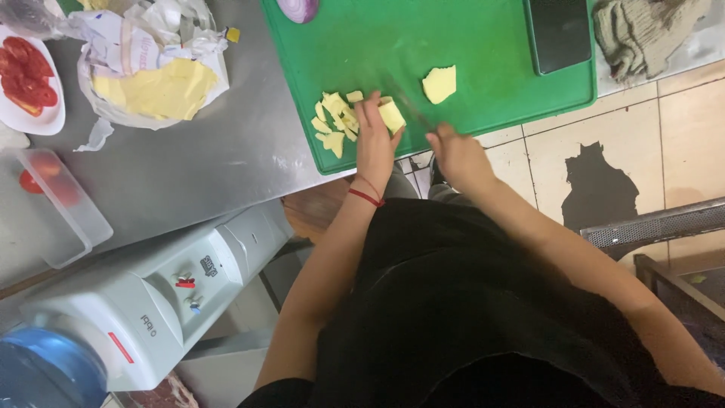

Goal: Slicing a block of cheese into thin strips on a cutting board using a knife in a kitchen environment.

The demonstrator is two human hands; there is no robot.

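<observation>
My left hand (pixel 374 143), a red string around its wrist, presses a small block of yellow cheese (pixel 392 115) onto the green cutting board (pixel 498 91). My right hand (pixel 458 156) grips a knife (pixel 411 113) whose blurred blade angles up towards that block. Several cut cheese pieces (pixel 336 121) lie in a pile just left of my left hand. A larger flat cheese slice (pixel 439 83) lies apart on the board, above my right hand.
On the steel table (pixel 226 143) are a big cheese slab in crumpled paper (pixel 158 87), a white plate of tomato slices (pixel 26 79) and a clear plastic tub (pixel 57 200). Half a red onion (pixel 299 9), a dark phone (pixel 559 34) and a cloth (pixel 642 30) lie beyond. A water dispenser (pixel 158 295) stands below.
</observation>
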